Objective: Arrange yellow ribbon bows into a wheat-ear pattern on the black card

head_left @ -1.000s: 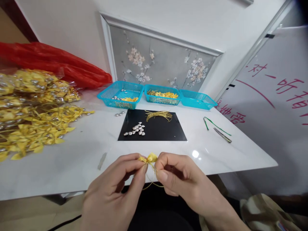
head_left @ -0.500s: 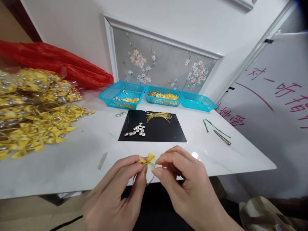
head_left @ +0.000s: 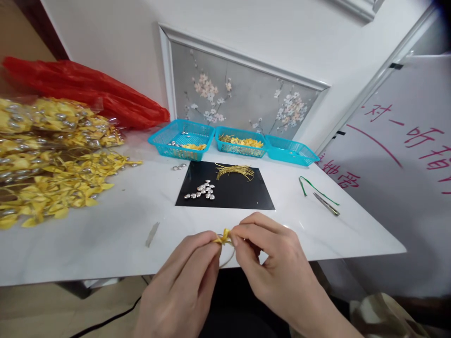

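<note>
A small yellow ribbon flower (head_left: 224, 237) with a loop of thin gold cord (head_left: 230, 258) is held between my two hands near the table's front edge. My left hand (head_left: 186, 277) pinches its left side between thumb and fingers. From the other side, my right hand (head_left: 273, 256) grips the yellow ribbon with thumb and forefinger closed on it. Fingertips hide part of the flower. Just beyond, a black mat (head_left: 236, 195) carries a cluster of silver beads (head_left: 202, 188) and a bundle of gold cords (head_left: 234, 172).
Blue baskets (head_left: 165, 151) line the back, with beads and yellow pieces in two of them. Yellow beaded garlands (head_left: 63, 183) heap at left beside red fabric (head_left: 88, 89). Tweezers (head_left: 326, 203) and a green tie (head_left: 317, 188) lie at right. A grey strip (head_left: 152, 234) lies left of my hands.
Both hands have come closer together around the flower, the left shifting right. My right fingers now pinch the yellow ribbon, which stood free above the fingertips before. The view has shifted slightly.
</note>
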The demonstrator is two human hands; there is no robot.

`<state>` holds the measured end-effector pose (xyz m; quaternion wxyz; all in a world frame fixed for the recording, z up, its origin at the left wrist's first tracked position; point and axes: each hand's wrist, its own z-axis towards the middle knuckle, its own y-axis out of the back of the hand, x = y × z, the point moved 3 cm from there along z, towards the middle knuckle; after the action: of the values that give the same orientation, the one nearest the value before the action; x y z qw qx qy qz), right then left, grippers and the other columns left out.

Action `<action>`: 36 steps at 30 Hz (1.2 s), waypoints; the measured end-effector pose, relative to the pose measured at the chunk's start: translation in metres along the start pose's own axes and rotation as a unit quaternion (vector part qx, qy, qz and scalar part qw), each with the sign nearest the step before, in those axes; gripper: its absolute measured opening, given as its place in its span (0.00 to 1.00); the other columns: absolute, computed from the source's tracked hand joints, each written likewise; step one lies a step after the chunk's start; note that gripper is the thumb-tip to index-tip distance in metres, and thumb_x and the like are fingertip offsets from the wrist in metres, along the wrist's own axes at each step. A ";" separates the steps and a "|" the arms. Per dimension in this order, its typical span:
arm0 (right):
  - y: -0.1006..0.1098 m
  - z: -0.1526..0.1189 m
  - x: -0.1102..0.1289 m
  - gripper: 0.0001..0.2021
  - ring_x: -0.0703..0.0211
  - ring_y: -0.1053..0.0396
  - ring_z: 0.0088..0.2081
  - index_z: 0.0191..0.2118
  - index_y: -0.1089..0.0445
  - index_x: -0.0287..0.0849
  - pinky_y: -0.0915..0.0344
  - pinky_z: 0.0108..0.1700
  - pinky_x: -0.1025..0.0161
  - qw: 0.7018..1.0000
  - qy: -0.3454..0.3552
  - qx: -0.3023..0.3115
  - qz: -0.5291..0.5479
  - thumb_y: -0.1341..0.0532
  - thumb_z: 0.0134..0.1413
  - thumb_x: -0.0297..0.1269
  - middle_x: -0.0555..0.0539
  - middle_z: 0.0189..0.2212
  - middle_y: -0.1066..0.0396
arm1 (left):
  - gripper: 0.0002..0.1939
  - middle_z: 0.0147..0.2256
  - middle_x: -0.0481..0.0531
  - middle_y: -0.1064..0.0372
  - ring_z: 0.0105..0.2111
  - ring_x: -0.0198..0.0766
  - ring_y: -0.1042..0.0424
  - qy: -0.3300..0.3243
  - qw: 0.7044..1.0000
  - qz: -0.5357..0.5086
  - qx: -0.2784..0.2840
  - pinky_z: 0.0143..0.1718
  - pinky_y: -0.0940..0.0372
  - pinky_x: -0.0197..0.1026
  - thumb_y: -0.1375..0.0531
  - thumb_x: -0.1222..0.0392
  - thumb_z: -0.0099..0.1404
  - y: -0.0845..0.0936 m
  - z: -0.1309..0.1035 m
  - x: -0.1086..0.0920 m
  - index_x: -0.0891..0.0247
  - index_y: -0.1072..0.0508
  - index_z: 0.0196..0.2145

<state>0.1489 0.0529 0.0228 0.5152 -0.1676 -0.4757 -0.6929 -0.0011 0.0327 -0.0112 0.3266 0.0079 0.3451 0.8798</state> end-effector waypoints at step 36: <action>-0.014 -0.003 -0.018 0.07 0.64 0.38 0.27 0.30 0.24 0.41 0.44 0.25 0.67 0.978 -0.106 -0.035 0.177 0.38 0.60 0.32 0.49 0.29 0.33 | 0.07 0.39 0.54 0.24 0.39 0.30 0.24 -0.003 0.998 -0.001 -0.065 0.51 0.33 0.29 0.46 0.68 0.72 0.005 0.008 0.001 0.65 0.27 0.39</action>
<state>0.1453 0.0612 0.0016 0.5704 -0.3399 -0.4654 -0.5852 -0.0031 0.0358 -0.0026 0.3284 -0.0110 0.2858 0.9002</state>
